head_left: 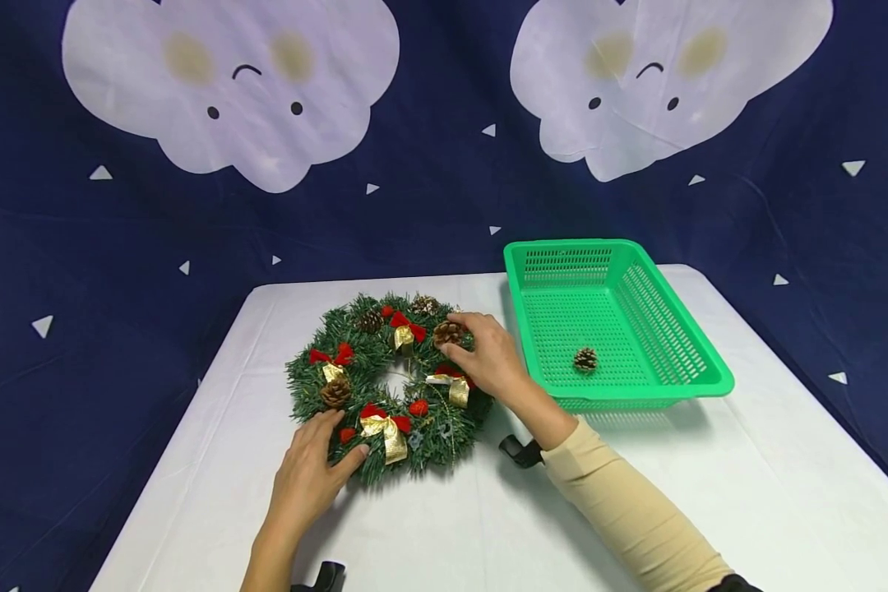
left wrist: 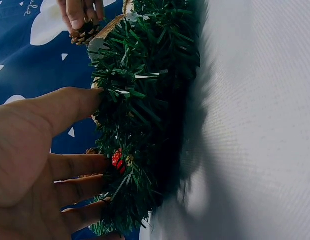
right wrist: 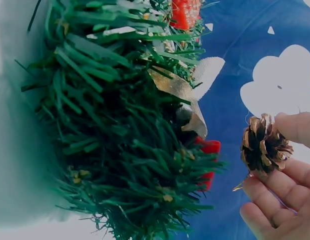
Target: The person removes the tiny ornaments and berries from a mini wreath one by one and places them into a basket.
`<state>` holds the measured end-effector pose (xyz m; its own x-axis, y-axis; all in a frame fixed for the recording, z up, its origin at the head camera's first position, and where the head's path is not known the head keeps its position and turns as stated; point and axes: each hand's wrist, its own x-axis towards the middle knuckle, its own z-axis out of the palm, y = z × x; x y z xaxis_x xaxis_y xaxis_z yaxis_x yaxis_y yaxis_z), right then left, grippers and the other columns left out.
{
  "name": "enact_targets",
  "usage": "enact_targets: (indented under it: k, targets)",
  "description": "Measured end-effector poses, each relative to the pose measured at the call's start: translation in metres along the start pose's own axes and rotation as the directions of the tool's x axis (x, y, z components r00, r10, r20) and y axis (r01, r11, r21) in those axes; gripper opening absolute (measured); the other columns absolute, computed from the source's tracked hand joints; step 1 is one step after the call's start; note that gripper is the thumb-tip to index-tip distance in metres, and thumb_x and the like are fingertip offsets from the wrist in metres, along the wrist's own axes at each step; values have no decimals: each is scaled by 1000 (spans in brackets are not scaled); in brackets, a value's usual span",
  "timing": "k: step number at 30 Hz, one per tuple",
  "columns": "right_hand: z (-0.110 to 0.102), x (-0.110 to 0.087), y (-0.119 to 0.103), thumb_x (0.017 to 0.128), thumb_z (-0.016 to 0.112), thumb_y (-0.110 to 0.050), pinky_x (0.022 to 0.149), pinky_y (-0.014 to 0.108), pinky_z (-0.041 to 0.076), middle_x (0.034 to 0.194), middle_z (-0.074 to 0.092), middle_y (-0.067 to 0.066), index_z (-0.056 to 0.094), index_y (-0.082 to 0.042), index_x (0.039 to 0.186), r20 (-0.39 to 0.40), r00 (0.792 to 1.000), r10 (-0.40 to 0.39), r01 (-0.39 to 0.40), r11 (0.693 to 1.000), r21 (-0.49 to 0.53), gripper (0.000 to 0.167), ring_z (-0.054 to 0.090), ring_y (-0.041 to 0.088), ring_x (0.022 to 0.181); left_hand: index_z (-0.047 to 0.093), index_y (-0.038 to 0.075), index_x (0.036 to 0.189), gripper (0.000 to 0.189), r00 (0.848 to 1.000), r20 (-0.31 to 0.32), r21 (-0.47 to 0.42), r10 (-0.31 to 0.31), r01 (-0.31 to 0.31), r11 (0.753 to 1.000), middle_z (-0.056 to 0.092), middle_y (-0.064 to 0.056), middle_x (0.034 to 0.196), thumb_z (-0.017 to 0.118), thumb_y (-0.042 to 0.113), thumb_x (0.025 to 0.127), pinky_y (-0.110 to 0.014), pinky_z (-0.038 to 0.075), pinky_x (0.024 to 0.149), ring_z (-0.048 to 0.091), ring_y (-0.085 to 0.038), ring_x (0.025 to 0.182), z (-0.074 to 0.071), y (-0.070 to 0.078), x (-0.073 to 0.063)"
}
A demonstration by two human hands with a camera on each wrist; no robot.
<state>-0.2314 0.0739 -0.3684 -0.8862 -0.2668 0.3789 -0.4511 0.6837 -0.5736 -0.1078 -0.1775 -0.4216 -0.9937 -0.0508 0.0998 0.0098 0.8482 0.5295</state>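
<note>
A green wreath [head_left: 429, 444] with red-and-gold bows, red berries and several pinecones lies on the white table. Over its right side, my right hand [head_left: 488, 353] pinches a brown pinecone [right wrist: 265, 145] between thumb and fingers. In the right wrist view this pinecone is held apart from the greenery, with a thin gold wire at its base. My left hand [head_left: 311, 469] rests against the wreath's near left edge, its fingers spread and fairly straight. The left wrist view shows the thumb and fingertips touching the needles, beside a red berry [left wrist: 117, 160].
A green perforated basket [head_left: 521, 321] stands to the right of the wreath, with one small pinecone [head_left: 585, 359] inside. Behind the white table [head_left: 215, 493] hangs a dark blue cloth [head_left: 429, 222] with white clouds and triangles.
</note>
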Motion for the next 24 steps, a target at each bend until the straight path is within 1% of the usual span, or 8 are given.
enact_targets:
  k: [3,7,13,19,24]
  targets:
    - [-3,0,1,85,70,-25,96,47,48,123,63,13,58,-9,127,-7,1000,0,1,1000,12,47,56,30,115,44,7,140,69,1000,5,-1,-2,2,1000,41,-17,146,67,41,84,-60,34,106,34,-37,136,1,-1,1]
    - [-9,0,1,84,70,-26,98,48,47,125,62,12,58,-10,127,-18,1000,12,-11,1000,25,47,56,31,117,45,6,139,69,1000,-5,0,3,-3,1000,42,-18,145,67,41,84,-61,34,105,34,-38,135,1,-1,1]
    - [-18,-1,4,85,70,-28,102,49,44,131,59,11,56,-13,130,-7,998,58,-58,998,24,49,53,31,123,44,7,140,69,1000,2,-3,-3,3,1000,41,-18,146,67,41,85,-60,33,106,33,-38,136,0,0,1]
    - [-22,-2,7,85,70,-29,104,50,42,133,57,11,55,-12,131,0,998,69,-68,997,36,51,51,31,126,44,7,140,69,1000,-3,0,0,0,1000,41,-18,146,66,42,85,-60,33,106,33,-39,136,-1,1,0]
    - [-23,-3,9,85,70,-28,103,51,42,133,57,11,55,-14,131,1,996,90,-90,994,69,50,50,32,126,43,7,140,70,1000,7,-2,-6,6,1000,40,-18,146,66,42,85,-61,33,106,33,-38,136,1,0,0]
